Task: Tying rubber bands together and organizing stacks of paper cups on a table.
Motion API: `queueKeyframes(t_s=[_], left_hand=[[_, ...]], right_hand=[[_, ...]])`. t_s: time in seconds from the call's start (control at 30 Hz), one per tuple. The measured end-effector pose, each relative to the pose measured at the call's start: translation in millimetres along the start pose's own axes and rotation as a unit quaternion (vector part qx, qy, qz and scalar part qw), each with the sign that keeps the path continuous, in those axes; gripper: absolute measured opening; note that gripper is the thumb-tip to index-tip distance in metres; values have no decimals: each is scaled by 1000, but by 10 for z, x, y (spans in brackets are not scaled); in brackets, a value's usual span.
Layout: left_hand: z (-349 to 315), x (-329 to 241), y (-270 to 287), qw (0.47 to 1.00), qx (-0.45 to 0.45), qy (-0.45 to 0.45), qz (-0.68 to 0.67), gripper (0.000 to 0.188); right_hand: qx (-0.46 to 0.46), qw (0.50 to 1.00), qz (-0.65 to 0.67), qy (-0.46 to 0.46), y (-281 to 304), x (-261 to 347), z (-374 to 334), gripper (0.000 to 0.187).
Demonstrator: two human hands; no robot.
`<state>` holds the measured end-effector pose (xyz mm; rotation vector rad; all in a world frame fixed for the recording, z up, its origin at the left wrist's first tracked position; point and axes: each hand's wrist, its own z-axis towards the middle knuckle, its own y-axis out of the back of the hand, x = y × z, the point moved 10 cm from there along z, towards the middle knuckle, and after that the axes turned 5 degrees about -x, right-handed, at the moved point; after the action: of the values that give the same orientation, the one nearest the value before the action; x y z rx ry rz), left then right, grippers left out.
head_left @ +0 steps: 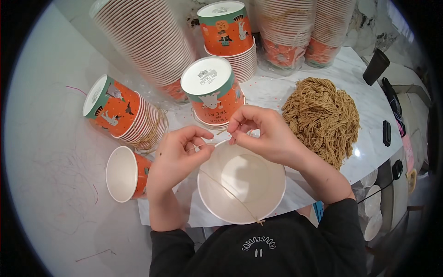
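Observation:
A white-lined paper bucket [242, 184] stands in front of me at the table's near edge, its mouth facing up. A thin tan cord [227, 188] crosses its mouth from the far rim to a small knot at the near rim. At the far rim, my left hand [177, 154] is closed in a pinch on the cord. Close beside it, my right hand [263, 134] pinches at the same rim, thumb against fingertips. The cord's end there is too small to make out clearly. A heap of tan cords [323, 120] lies right of my right hand.
Beyond my hands stands an upside-down orange bucket [214, 99]. Behind it rise more stacked buckets [226, 34] and tall wrapped stacks [145, 39]. On the left are a corded stack [120, 113] and a tipped bucket [123, 174]. A black cup [376, 67] stands far right.

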<state>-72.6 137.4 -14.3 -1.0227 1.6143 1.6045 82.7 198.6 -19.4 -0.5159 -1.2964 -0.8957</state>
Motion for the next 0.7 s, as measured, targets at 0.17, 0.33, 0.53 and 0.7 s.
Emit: queueKeyframes(t_s=[0.17, 0.33, 0.53, 0.7], left_hand=[[-138, -182, 92, 978, -68, -102, 170, 19], [-239, -304, 49, 957, -68, -123, 254, 13], [-256, -390, 42, 975, -67, -156, 146, 13], [-111, -319, -36, 984, -61, -159, 41, 14]], right_hand=[[19, 998, 47, -38, -28, -60, -10, 12], [46, 994, 83, -55, -98, -103, -11, 11], [2, 999, 35, -25, -23, -39, -21, 13], [33, 997, -31, 55, -116, 196, -72, 14]])
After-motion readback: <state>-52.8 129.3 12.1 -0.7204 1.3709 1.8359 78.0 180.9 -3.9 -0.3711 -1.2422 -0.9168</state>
